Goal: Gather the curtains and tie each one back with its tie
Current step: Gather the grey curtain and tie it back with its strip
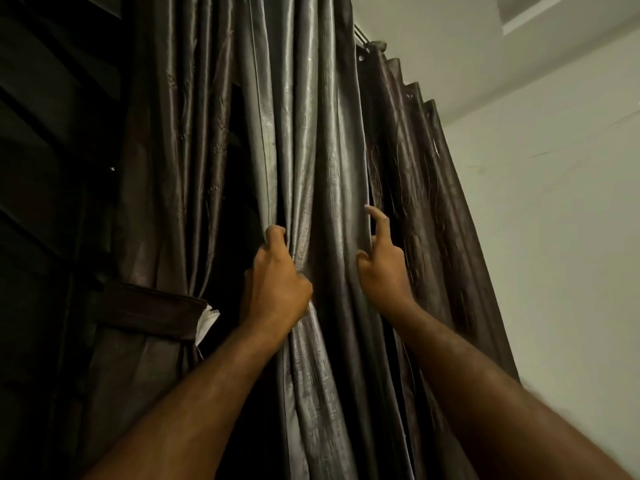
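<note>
A shiny grey curtain (pixel 311 150) hangs in folds in the middle of the view. My left hand (pixel 277 282) is clenched on its left edge folds. My right hand (pixel 381 268) lies against the curtain's right side with the index finger stretched upward and the other fingers curled behind the cloth. Left of it hangs a brown curtain (pixel 173 168), gathered at the waist by a dark brown tie (pixel 149 310). Another brown curtain (pixel 426 202) hangs to the right, loose, with no tie showing.
A curtain rod (pixel 362 36) with eyelets runs at the top right. A pale wall (pixel 554 237) fills the right side. A dark window area (pixel 52 133) lies at the far left. A bit of white cloth (pixel 207 323) sticks out by the tie.
</note>
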Tool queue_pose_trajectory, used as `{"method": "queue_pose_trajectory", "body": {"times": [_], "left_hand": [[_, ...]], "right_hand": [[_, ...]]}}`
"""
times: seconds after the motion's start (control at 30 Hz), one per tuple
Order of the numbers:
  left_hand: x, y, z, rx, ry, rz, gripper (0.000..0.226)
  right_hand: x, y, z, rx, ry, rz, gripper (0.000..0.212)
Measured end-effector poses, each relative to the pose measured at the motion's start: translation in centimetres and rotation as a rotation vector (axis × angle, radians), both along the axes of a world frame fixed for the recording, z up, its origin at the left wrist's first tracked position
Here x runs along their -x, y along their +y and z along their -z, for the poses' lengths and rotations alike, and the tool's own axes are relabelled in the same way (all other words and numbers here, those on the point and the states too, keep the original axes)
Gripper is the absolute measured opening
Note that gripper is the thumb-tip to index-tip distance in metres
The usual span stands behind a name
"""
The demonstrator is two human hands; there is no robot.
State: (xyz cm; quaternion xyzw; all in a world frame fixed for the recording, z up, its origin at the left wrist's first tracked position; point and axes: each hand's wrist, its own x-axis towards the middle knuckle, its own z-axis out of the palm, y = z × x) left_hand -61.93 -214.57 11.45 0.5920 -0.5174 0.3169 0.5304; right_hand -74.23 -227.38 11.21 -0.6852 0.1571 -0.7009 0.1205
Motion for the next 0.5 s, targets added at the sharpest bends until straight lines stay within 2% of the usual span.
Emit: {"method": "queue_pose_trajectory", "body": {"times": [0.03,0.07,0.1,0.13,0.23,0.3,0.33,0.4,0.5], "left_hand": [[-0.2,0.1,0.0,-0.002,-0.005,-0.001,0.066],[-0.4,0.2,0.1,-0.007,-0.007,-0.005,0.067],[-0.6,0.3,0.1,-0.011,-0.006,-0.007,0.068],[-0.7,0.3,0.0,-0.01,-0.007,-0.01,0.069],[-0.8,0.3,0.2,0.007,-0.033,-0.013,0.075],[-0.8,0.1,0.3,0.023,-0.071,-0.012,0.089],[-0.8,0.0,0.4,0.026,-0.1,-0.024,0.098],[-0.9,-0.4,0.7,-0.005,-0.143,-0.069,0.103],[-0.7,-1.0,0.8,-0.051,-0.135,-0.071,0.092]], "right_hand": [[-0.1,0.0,0.3,0.033,-0.007,0.058,0.072],[-0.3,0.1,0.4,0.051,-0.019,0.08,0.069],[-0.6,0.1,0.6,0.037,-0.033,0.055,0.058],[-0.9,0.2,0.6,-0.01,-0.042,0.011,0.045],[-2.1,0.3,-0.1,-0.192,0.055,-0.001,0.046],[-2.8,0.4,-0.4,-0.2,0.125,0.083,0.032],[-2.9,0.4,-0.3,-0.194,0.121,0.076,0.033],[-2.8,0.4,0.0,-0.178,0.047,-0.05,0.035],[-1.8,0.8,0.3,-0.109,-0.08,-0.194,0.042]]}}
